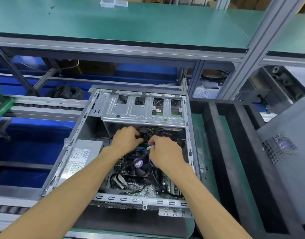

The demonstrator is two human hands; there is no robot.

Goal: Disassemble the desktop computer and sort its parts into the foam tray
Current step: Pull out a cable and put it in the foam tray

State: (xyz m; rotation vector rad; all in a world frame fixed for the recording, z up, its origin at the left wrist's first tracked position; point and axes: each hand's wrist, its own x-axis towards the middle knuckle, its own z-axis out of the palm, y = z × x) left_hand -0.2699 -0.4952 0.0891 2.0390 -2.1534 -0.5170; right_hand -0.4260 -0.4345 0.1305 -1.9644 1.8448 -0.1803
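Desktop computer (131, 152) lies open before us; our right hand (165, 152) pinches a blue cable's connector (149, 147), our left hand (126, 139) grips black cables (144, 134) just left.

Bare matt sheet metal showing on the computer case (103, 198), stamped metal drive cage (143, 109) shining dully, dark matt foam tray (234, 152) looking soft and rough, smooth matt green bench mat (113, 23) lying flat, perforated grey metal side panel (286, 144) gleaming faintly
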